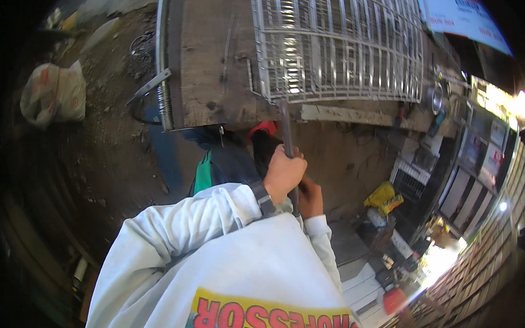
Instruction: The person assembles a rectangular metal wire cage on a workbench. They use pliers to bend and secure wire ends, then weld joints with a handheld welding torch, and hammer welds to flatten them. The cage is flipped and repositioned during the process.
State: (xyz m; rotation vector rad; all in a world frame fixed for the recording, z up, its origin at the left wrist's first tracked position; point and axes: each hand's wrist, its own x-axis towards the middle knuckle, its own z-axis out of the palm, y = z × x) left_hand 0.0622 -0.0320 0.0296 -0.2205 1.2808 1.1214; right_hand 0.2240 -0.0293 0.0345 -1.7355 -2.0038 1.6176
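Observation:
Both my hands are wrapped round a dark metal bar (287,130) in front of my body. My left hand (285,172), with a watch (263,198) on its wrist, grips the bar higher up. Lower down and to the right, my right hand (311,199) closes on the same bar, its fingers partly hidden. The bar's far end meets the near edge of a welded wire rack (337,62); I cannot tell whether it hooks onto a wire. The rack lies on a worn wooden workbench (205,62), reaching beyond the picture's top edge.
A metal rail with a coil spring (164,101) runs along the bench's left edge. A white plastic bag (54,93) lies on the dirt floor at left. To the right are a yellow bag (384,196), a round metal piece (435,96), and clutter near a slatted wall (476,232).

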